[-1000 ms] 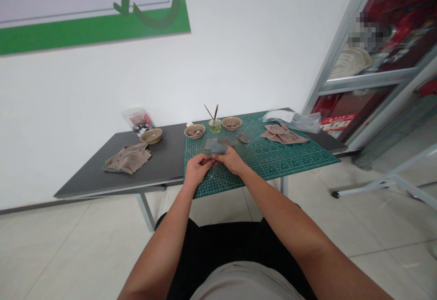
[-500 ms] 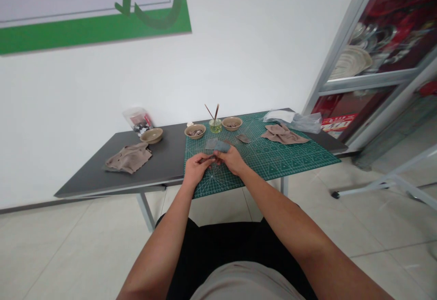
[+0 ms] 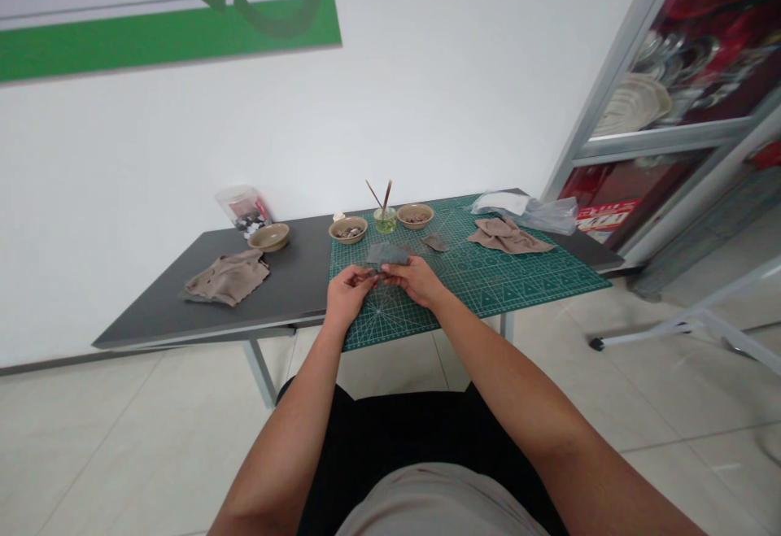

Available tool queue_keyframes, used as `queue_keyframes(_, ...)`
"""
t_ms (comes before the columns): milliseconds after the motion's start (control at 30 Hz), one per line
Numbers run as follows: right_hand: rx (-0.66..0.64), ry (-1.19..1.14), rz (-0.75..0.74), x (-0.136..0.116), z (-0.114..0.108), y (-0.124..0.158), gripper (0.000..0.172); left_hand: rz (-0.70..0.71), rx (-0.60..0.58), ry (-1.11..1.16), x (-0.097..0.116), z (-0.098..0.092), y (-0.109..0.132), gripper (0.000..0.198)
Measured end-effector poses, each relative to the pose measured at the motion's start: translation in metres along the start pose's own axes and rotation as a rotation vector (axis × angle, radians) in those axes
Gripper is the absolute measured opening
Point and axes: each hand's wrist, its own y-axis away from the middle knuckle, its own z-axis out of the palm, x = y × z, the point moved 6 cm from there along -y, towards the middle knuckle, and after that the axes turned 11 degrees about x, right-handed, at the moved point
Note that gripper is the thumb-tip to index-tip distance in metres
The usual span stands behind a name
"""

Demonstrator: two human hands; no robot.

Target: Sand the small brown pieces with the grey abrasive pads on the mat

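Over the green cutting mat [image 3: 488,276], my left hand [image 3: 350,296] and my right hand [image 3: 416,281] meet with fingertips close together. My right hand pinches a grey sandpaper-like sheet [image 3: 394,254] that sticks out beyond its fingers. The fingers of my left hand are closed at the same spot, on something small and dark that they mostly hide. Just behind the hands, a lighter grey piece [image 3: 374,251] is partly covered by the held sheet. A small brownish flat scrap [image 3: 434,242] lies on the mat to the right.
Behind the hands stand two bowls with small pieces, left [image 3: 348,230] and right [image 3: 416,215], around a glass jar [image 3: 385,220] with two sticks. Brown cloths lie left [image 3: 229,277] and right [image 3: 509,235]. Another bowl [image 3: 269,237], a plastic container [image 3: 242,209] and a plastic bag [image 3: 530,212] stand farther out.
The grey sheet in my right hand has tilted and now shows a different face. Both hands have shifted slightly, their fingers still together. The camera view has moved a little.
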Motion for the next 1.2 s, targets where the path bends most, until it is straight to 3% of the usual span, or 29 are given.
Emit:
queue_keyframes(933,0.014,0.116,-0.026,0.0048,0.0002,-0.0033,0.033,0.065,-0.016,-0.122,0.0027,0.0030,0.0057,0.010)
queue_keyframes(1200,-0.016,0.136,-0.018,0.0077,-0.0014,-0.0056,0.034,0.003,0.006,-0.074,0.0001,0.0006,0.0029,0.013)
